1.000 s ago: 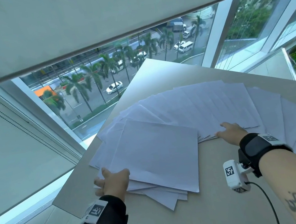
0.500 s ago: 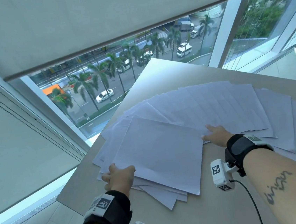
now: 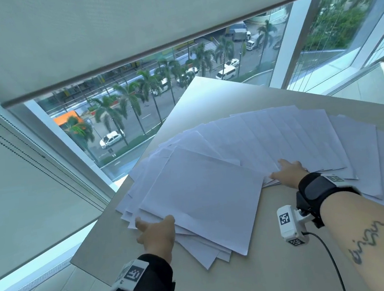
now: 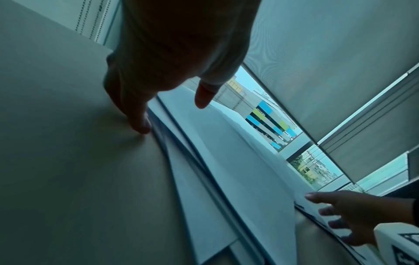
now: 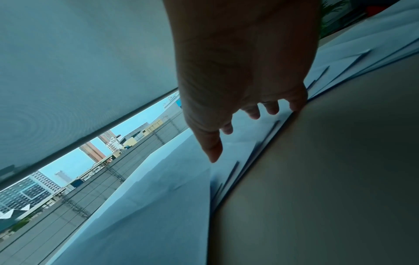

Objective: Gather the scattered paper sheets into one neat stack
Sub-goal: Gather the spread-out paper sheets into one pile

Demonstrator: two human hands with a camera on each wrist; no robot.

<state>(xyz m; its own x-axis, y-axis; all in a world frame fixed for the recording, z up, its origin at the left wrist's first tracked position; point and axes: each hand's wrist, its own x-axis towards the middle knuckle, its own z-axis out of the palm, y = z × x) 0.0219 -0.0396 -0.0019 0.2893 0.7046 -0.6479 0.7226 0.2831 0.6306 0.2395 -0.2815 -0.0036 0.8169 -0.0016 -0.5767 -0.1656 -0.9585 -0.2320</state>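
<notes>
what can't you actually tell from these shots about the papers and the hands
- Sheet count: the paper sheets overlap in a fan, each covering the next in the head view.
- Extent of the spread: the frame's right edge cuts it off.
- Left hand fingertips: the head view shows only its back; the left wrist view is dark, so contact with the sheets is unclear.
- Right hand fingertips: backlit in the right wrist view; pressing or hovering is unclear.

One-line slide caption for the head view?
Both hands, left hand and right hand, rest on fanned white paper sheets on a beige table.

paper sheets (image 3: 247, 163) fanned on table (image 3: 271, 274)
</notes>
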